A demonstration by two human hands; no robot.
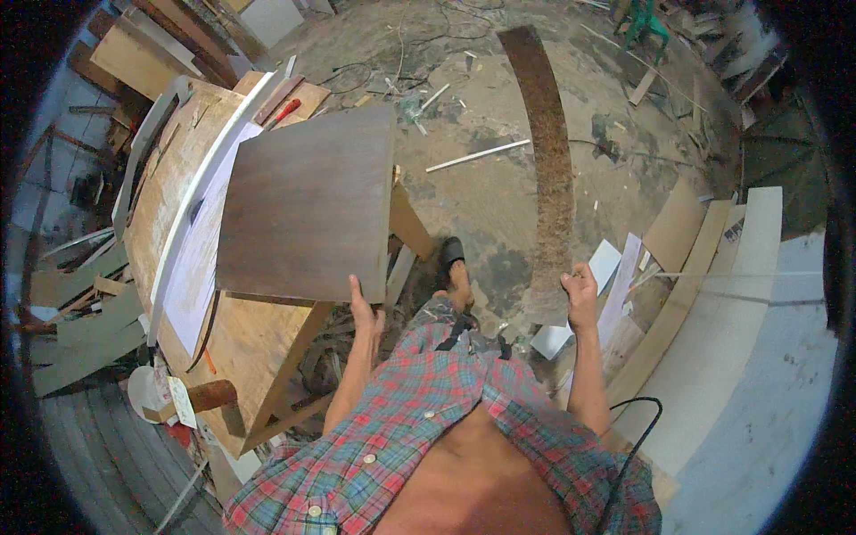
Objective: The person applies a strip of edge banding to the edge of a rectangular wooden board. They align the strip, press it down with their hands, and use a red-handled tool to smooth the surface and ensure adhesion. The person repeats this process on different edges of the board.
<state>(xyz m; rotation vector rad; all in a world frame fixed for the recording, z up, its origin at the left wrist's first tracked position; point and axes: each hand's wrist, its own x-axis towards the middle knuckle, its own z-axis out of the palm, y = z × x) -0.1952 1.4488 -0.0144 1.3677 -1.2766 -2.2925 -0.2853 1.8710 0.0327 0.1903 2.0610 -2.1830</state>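
Observation:
A dark brown rectangular wood panel (308, 205) lies over the workbench at the left, its right side sticking out past the bench. My left hand (365, 312) grips its near edge by the right corner, thumb on top and fingers hidden beneath. A long, narrow, mottled brown strip (548, 143), which looks like thin veneer or laminate, stretches away from me on the right. My right hand (580, 287) is closed on the near end of that strip. The strip bends slightly along its length, with its far end above the floor.
The wooden workbench (267, 357) carries a white edge strip (198, 192), white sheets and a red-handled tool (287, 111). Offcuts and a white stick (478, 155) litter the floor. Long pale boards (727, 330) lean at the right; a green chair (646, 34) stands far off.

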